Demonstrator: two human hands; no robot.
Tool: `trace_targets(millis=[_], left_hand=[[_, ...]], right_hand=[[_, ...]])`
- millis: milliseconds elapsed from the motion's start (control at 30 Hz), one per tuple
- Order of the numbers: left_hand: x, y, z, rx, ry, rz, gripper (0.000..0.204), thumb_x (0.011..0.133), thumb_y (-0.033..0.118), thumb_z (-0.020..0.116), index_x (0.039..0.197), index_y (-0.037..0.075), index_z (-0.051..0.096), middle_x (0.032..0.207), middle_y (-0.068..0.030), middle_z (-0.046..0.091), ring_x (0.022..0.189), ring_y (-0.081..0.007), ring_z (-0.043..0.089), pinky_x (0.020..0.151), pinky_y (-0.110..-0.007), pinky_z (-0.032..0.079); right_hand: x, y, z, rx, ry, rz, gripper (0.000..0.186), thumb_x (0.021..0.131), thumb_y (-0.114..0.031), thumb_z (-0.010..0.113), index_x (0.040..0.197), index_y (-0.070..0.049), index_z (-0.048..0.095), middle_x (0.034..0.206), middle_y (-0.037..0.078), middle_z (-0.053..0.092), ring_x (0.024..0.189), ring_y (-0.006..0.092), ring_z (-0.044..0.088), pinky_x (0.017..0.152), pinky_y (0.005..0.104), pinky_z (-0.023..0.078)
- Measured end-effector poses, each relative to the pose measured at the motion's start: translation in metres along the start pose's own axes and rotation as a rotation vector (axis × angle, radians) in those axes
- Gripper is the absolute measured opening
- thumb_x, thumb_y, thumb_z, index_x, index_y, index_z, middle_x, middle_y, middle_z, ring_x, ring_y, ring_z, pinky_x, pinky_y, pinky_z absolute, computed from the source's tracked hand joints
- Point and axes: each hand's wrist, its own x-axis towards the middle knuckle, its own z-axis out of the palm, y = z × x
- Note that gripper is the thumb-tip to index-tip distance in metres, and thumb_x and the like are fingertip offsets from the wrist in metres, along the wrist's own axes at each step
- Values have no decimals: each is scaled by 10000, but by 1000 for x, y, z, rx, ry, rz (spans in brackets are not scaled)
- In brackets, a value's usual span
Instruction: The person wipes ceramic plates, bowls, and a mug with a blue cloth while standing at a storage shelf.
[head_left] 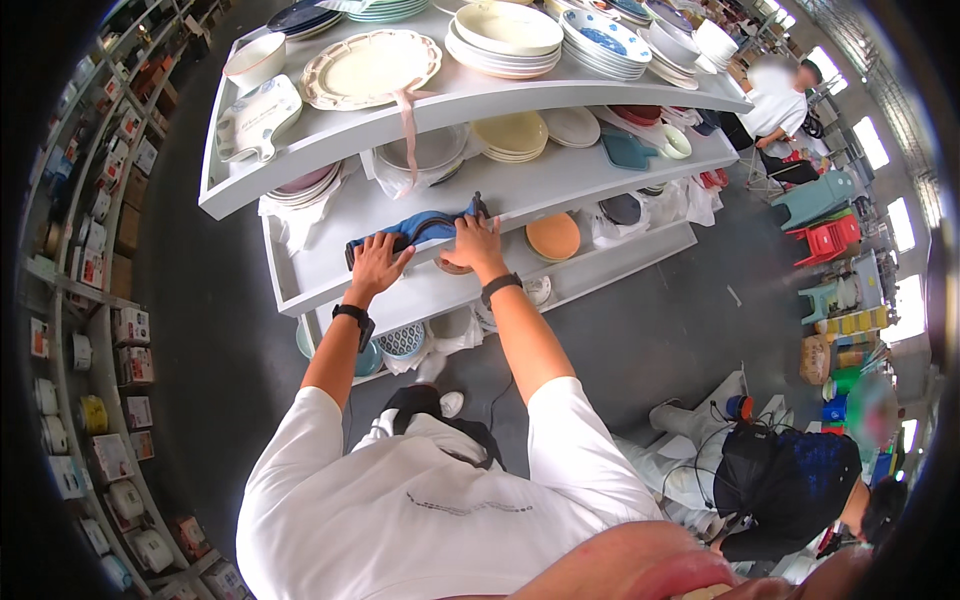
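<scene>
On the middle shelf of the rack lies a long blue thing with dark curved bands (432, 226); it looks like folded fabric, but I cannot make out its kind. My left hand (378, 264) grips its left end, fingers over the far side and thumb pointing right. My right hand (478, 247) holds its right end, fingers bent over the dark tip. Just below my right hand, a brown rounded thing (453, 267) shows partly on the lower shelf. Nearby on that lower level is an orange plate (553, 237).
The grey rack (480, 90) carries stacked white bowls (505, 38), a scalloped oval platter (370, 68) and a pinkish ribbon (410, 135) hanging over the edge. Shelving with boxes (130, 340) stands left. One person (778, 105) is at the far right, another (790, 480) at the near right.
</scene>
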Motion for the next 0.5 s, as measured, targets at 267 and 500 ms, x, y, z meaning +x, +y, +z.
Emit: trace_targets(millis=[267,500], left_hand=[[5,-6,-4,-148,-117,-68,694,946,664,431,1336,108,575,1238,-180,610,1202,-371,543,1009,-505,397],[11,-40,2,-166,-203,103,621,894,511,645,1262,21,544,1200,-195,625,1171,-402,568,958,-556,427]], right_hand=[[4,-21,0,-189,-56,57,788,711,-444,807,1376,-126,529,1486,100,472,1458,354,317,1211,581,148],[-12,-99,20,-139,-31,10,638,764,-351,773,1326,-131,564,1422,103,517,1430,387,342,1194,590,183]])
